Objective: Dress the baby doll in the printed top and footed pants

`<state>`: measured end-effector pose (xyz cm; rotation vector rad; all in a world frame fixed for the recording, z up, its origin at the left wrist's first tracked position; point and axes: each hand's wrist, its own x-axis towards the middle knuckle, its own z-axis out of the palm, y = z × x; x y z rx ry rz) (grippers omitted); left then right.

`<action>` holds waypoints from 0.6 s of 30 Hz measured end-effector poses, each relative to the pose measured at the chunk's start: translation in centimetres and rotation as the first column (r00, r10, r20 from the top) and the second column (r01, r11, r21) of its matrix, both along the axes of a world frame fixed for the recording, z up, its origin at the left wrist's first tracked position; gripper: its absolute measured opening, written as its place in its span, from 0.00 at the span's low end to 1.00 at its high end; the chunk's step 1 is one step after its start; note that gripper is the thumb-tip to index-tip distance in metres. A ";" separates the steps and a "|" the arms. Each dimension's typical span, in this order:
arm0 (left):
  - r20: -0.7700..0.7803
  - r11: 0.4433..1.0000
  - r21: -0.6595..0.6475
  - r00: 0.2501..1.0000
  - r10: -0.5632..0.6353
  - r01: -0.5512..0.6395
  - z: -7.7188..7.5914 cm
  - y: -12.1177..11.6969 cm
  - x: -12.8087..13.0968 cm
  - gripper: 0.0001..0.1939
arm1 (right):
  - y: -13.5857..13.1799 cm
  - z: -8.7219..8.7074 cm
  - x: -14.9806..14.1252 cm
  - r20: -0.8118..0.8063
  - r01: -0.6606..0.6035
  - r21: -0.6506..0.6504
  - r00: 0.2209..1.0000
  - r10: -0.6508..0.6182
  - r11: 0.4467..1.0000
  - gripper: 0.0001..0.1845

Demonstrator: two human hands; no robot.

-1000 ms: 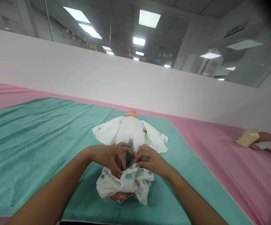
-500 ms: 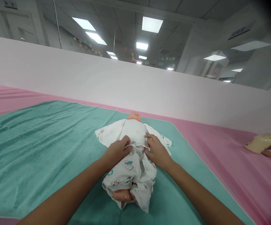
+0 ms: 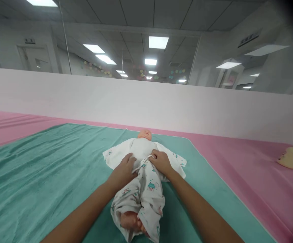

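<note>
Trousers [image 3: 151,187], doll's feet [image 3: 129,221] partly inside, hands [image 3: 123,172] [image 3: 161,162] at waistband [image 3: 144,161]

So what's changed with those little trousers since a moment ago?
The printed trousers, earlier bunched low on the doll, are drawn up toward its waist. The left hand and right hand moved up too; the right pinches the waistband, the left's grip is unclear. The doll still lies on the teal blanket.

The trousers [image 3: 150,189] look matt cloth, the doll [image 3: 144,135] smooth plastic.
</note>
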<state>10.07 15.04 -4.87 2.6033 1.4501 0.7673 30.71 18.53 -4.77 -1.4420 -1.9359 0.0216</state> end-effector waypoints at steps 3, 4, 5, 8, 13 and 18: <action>-0.149 0.989 -0.098 0.984 0.099 -0.114 0.8 1.1 -0.1 0.19 | 0.1 -1.5 -0.2 -0.150 -0.023 0.026 0.988 0.026 0.999 0.10; -0.173 0.986 -0.096 0.978 0.119 -0.137 1.2 1.5 -0.3 0.18 | 0.0 -1.8 -0.3 -0.184 -0.055 0.061 0.981 0.065 0.997 0.08; -0.171 0.986 -0.080 0.977 0.131 -0.146 1.7 2.0 -0.4 0.18 | -0.1 -2.1 -0.4 -0.214 -0.081 0.103 0.972 0.102 0.991 0.06; -0.013 0.996 -0.029 0.997 0.079 -0.079 2.4 4.2 -1.0 0.16 | -0.5 -2.0 -0.5 -0.298 -0.112 0.148 0.942 0.152 0.983 0.11; 0.476 0.972 -0.233 0.873 0.107 0.008 0.7 8.0 -0.9 0.10 | -0.9 -1.1 0.1 -0.337 -0.189 -0.038 0.927 0.166 0.981 0.22; 0.701 0.806 -0.469 0.708 0.091 0.361 -0.2 7.2 -1.6 0.11 | -0.1 -1.2 1.0 -0.379 -0.195 -0.034 0.910 0.168 0.980 0.12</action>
